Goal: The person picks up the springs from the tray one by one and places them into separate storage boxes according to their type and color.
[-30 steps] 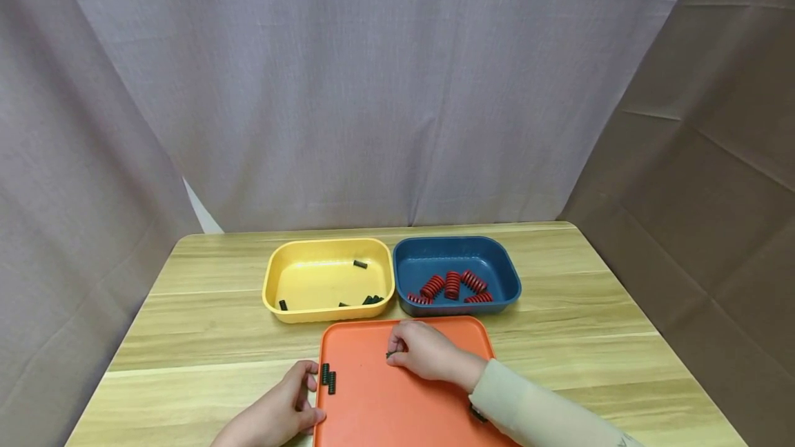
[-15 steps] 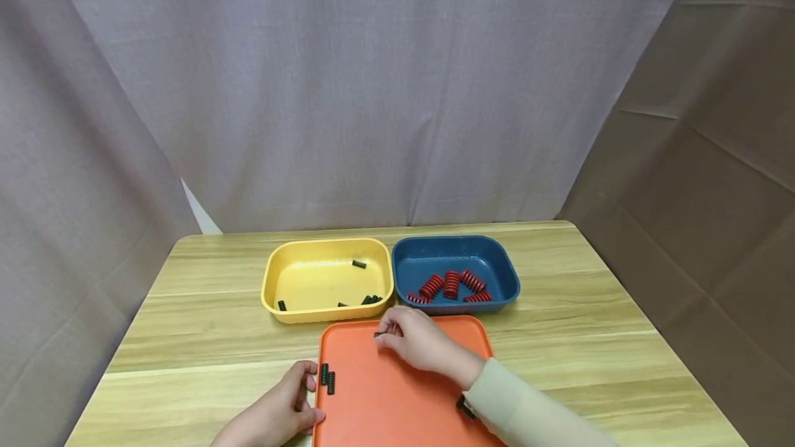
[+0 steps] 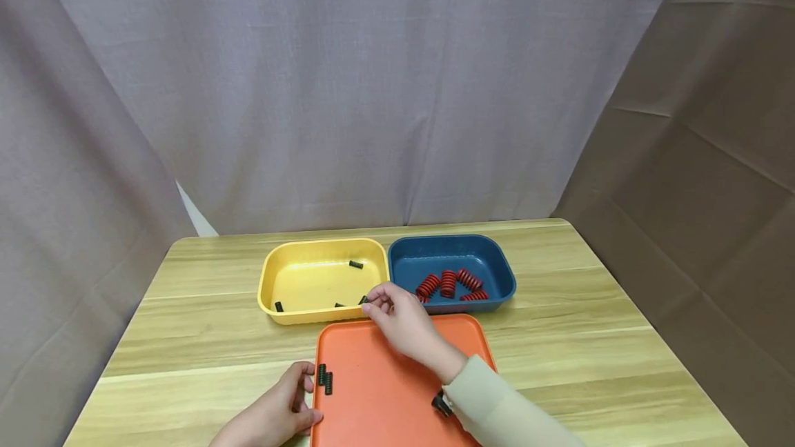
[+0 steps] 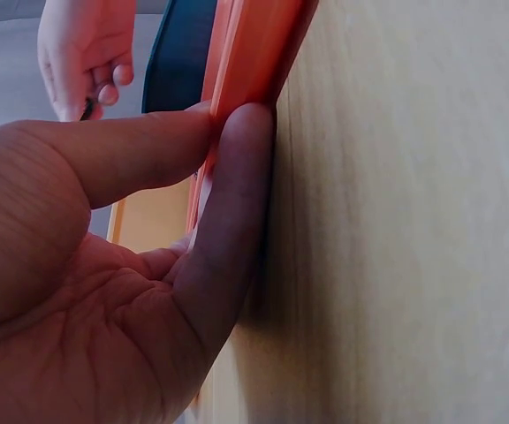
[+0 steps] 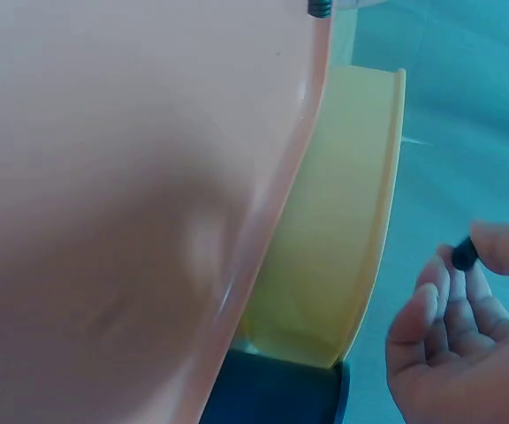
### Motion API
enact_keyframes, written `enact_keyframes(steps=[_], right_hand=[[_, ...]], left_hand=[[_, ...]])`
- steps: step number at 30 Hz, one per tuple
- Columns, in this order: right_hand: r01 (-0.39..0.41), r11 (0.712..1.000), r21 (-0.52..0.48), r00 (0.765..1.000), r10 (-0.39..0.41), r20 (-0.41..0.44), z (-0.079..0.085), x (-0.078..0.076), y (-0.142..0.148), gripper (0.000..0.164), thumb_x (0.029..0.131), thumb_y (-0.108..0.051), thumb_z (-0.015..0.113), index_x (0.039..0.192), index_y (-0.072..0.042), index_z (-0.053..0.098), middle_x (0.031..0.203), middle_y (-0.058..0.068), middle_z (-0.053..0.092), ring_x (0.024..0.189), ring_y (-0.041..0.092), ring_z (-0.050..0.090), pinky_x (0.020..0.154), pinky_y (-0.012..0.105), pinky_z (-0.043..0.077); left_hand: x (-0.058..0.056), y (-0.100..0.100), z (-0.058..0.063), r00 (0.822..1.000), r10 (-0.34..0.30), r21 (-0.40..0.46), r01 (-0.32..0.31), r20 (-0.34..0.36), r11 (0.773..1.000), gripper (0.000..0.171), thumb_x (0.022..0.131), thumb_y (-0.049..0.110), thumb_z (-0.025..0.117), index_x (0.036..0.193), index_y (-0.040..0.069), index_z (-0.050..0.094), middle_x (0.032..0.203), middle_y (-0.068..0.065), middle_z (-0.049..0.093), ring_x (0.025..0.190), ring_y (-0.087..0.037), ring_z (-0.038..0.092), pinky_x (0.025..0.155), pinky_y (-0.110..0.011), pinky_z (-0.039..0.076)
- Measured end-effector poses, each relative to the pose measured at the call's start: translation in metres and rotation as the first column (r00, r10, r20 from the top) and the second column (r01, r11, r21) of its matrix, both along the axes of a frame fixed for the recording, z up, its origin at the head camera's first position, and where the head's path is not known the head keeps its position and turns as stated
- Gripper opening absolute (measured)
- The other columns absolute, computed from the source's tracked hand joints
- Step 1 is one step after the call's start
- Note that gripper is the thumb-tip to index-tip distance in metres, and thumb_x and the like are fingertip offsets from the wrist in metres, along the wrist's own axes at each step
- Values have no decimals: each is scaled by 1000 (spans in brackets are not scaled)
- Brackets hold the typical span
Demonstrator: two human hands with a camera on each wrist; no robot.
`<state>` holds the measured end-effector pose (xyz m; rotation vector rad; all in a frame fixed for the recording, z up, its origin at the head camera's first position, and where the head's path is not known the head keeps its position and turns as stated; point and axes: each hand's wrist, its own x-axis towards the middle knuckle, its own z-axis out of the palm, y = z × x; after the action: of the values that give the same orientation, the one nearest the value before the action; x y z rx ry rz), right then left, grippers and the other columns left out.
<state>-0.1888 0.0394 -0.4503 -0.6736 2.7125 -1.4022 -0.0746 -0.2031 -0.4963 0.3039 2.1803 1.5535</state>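
Observation:
My right hand pinches a small black spring between thumb and fingertips, as the right wrist view shows. In the head view that hand overlaps the near right corner of the yellow bin. Thumb and fingers of my left hand grip the left rim of the orange tray; the left wrist view shows the rim between them. Two black springs lie side by side on the tray by that rim, a left spring and a right spring.
Inside the yellow bin lie several black springs, one spring toward the back. The blue bin stands against its right side with several larger red springs. All stand on a wooden table, with grey curtains behind.
My right hand has moved forward, from over the tray to the yellow bin's near right corner, carrying the black spring. The left hand keeps its grip on the tray.

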Motion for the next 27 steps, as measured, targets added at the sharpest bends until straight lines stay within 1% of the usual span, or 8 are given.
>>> enact_keyframes(steps=[3,6,9,12,16,20,23,27], right_hand=[[37,999,-12,997,-38,-66,1,-3,-8,14,93,-29,66,101,-18,63,86,-10,58,76,9,54,68,26,47],[77,997,7,988,-76,-135,1,-7,-16,12,93,-28,67,100,-19,63,86,-11,57,76,7,54,68,26,47],[111,993,32,978,-103,-179,0,-10,-25,11,93,-28,67,99,-19,63,87,-11,57,78,8,54,69,26,46],[127,990,59,973,-113,-199,-1,-16,-33,12,94,-29,66,100,-20,63,88,-11,57,81,10,56,71,28,46],[150,983,106,967,-124,-220,0,-25,-45,14,94,-30,65,101,-18,64,89,-9,58,85,12,56,74,30,46],[176,969,174,962,-132,-240,1,-34,-55,15,94,-30,65,101,-17,65,89,-7,58,82,11,54,72,29,47],[175,961,216,962,-121,-243,0,-40,-60,15,94,-29,65,100,-16,65,88,-6,59,81,11,54,70,28,47],[164,955,248,965,-103,-243,-3,-46,-65,16,93,-28,66,101,-15,66,90,-4,61,81,12,56,69,27,48]], left_hand=[[0,0,0,1000,-7,13,7,-3,1000,53,89,7,69,127,-3,33,106,-11,36,73,-15,52,63,-23,45],[1,0,0,1000,-11,13,11,-10,1000,53,89,6,69,127,-3,33,106,-12,36,72,-14,53,63,-23,45],[1,0,0,1000,-14,5,14,-17,1000,52,89,6,69,127,-3,33,106,-11,36,72,-14,53,63,-23,45],[1,-1,0,1000,-15,2,15,-21,1000,52,89,6,69,126,-2,33,106,-11,36,72,-13,53,63,-22,44],[1,-1,-1,999,-14,4,15,-46,1000,53,89,6,69,126,-3,33,106,-11,37,71,-13,52,62,-22,43],[1,-2,-1,998,-15,6,15,-55,1000,53,89,6,69,127,-3,33,106,-11,36,71,-12,52,61,-22,43],[0,-1,-2,999,-13,2,13,-49,1000,54,90,6,68,128,-3,32,107,-10,37,70,-11,52,62,-22,44],[0,0,-2,999,-4,-7,4,-54,1000,54,89,5,69,128,-3,32,107,-10,38,70,-11,53,62,-22,44]])
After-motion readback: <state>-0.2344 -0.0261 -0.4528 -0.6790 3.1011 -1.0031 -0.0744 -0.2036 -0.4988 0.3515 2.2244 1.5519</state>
